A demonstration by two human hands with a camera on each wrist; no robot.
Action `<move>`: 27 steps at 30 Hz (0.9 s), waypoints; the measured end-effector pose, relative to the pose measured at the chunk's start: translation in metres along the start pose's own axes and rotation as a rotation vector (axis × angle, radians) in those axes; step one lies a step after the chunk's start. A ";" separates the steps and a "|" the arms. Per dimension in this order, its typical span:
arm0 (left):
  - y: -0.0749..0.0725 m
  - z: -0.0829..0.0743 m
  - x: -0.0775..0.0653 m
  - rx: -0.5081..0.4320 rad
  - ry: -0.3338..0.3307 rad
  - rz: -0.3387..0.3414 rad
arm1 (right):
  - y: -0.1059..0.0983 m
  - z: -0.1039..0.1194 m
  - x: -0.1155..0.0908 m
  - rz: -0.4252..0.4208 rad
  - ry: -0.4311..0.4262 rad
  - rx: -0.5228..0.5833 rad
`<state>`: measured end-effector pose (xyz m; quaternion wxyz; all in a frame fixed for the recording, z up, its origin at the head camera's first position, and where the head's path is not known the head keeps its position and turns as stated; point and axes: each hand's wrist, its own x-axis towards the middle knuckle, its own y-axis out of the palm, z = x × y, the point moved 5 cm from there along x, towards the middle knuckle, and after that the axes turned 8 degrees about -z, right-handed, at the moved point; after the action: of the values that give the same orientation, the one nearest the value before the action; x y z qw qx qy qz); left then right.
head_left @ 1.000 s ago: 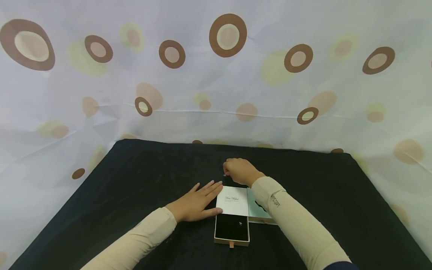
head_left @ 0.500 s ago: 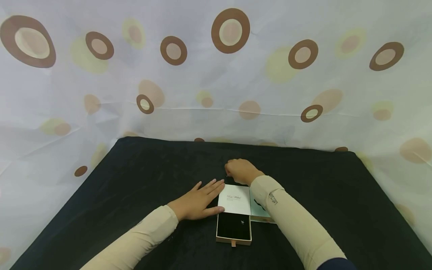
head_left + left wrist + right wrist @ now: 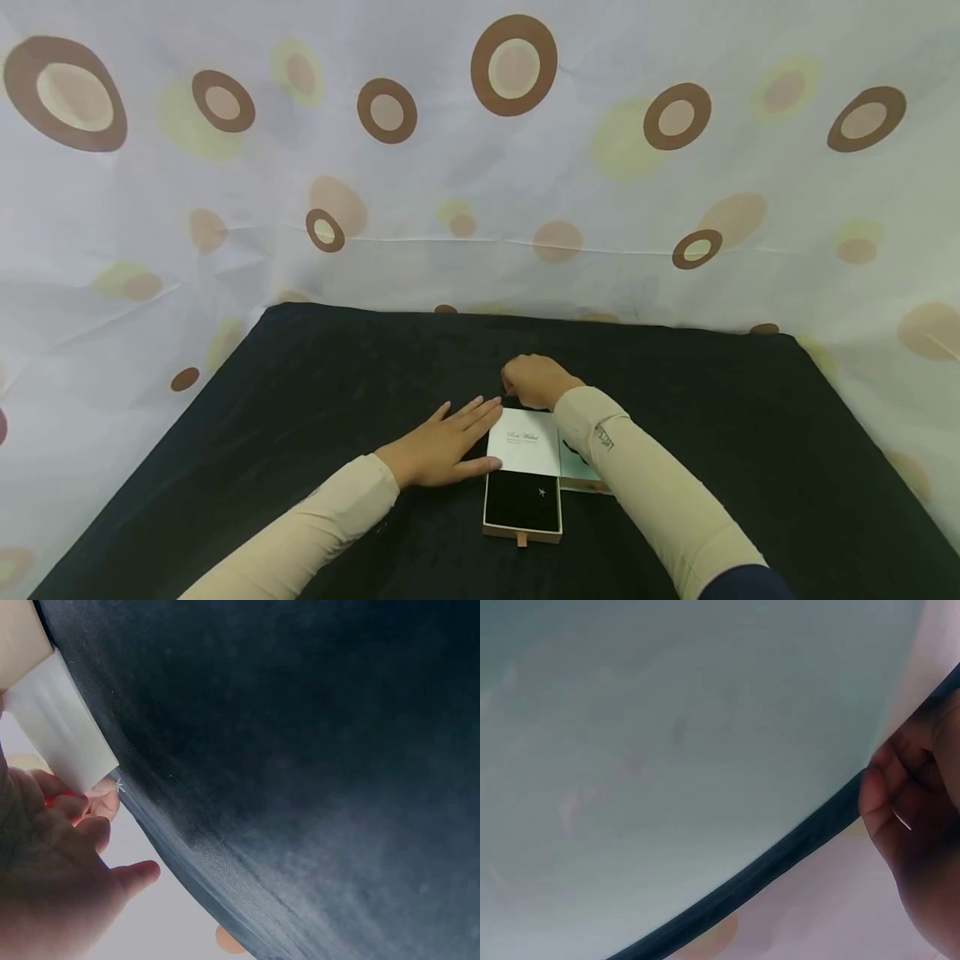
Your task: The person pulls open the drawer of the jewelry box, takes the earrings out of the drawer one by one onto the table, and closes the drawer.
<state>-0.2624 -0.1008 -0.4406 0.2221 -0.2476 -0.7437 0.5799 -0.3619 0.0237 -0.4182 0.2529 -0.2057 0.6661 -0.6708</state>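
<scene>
In the head view my left hand (image 3: pixel 446 446) lies flat, fingers spread, with fingertips and thumb on the left edge of a jewellery box's white printed panel (image 3: pixel 523 442). Below it, the black-lined drawer (image 3: pixel 517 504) is pulled out and holds a small silver star (image 3: pixel 542 492). Just beyond the panel's far edge is my right hand (image 3: pixel 538 381), its fingers curled down. A second small silver star (image 3: pixel 120 784) shows at those fingertips in the left wrist view, pinched there. Its details are too small to tell. In the right wrist view the curled right hand (image 3: pixel 915 795) is partly cut off.
A pale blue-green flap (image 3: pixel 573 468) lies right of the white panel, partly under my right sleeve (image 3: pixel 637 475). An orange pull tab (image 3: pixel 522 540) sticks out from the drawer front. Dark cloth (image 3: pixel 360 367) covers the table, and a patterned curtain (image 3: pixel 420 192) hangs behind.
The star at my right fingertips, visible in the head view a second ago, is now hidden there. Both hands keep nearly the same pose; the whole view has shifted slightly.
</scene>
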 end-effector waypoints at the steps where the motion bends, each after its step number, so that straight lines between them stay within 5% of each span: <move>1: 0.000 0.000 0.000 0.000 -0.001 0.001 | 0.000 0.000 0.000 0.003 0.002 0.002; 27: -0.001 -0.001 0.000 0.004 -0.007 -0.002 | 0.001 -0.005 0.001 -0.003 0.031 0.022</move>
<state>-0.2618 -0.0999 -0.4396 0.2202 -0.2444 -0.7435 0.5822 -0.3657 0.0267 -0.4196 0.2437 -0.1934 0.6621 -0.6818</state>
